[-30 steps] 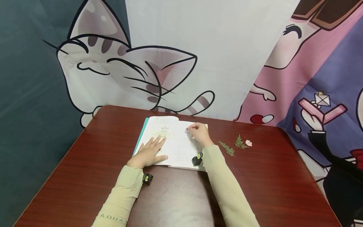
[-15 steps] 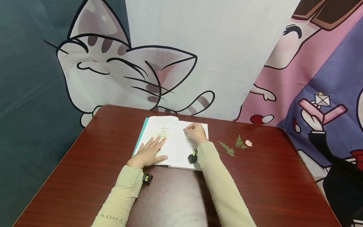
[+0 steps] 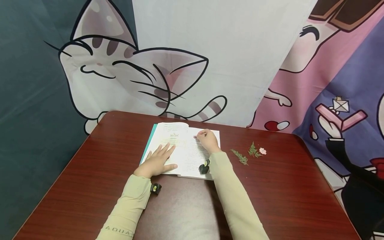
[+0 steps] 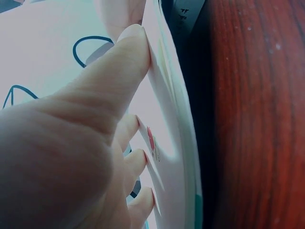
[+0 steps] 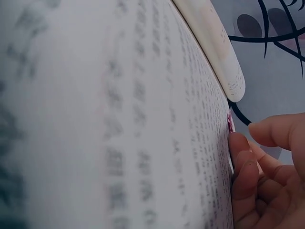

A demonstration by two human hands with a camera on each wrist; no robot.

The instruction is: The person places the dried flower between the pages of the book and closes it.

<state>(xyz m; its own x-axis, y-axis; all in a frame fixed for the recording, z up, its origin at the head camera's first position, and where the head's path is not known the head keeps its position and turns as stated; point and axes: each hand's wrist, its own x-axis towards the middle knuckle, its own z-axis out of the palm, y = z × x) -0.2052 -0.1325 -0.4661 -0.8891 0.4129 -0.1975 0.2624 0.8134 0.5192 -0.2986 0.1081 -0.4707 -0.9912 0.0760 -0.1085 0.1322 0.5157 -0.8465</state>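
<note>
Placing step: my right hand (image 3: 209,140) pinches a small pink pressed flower (image 3: 195,137) on the open white printed book (image 3: 183,151), frame centre. Left hand (image 3: 157,161) spread flat on the page. Next, I judge: gentle release.

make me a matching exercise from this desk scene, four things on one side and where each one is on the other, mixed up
Things:
1. left hand
2. right hand
3. fern sprigs
4. loose pink flower

Places:
A. on the bare table, just right of the book
B. flat on the book's left page
C. farthest right on the table, beside the greenery
D. on the right page, fingertips at a small pink flower

Pairs: 1-B, 2-D, 3-A, 4-C
</note>
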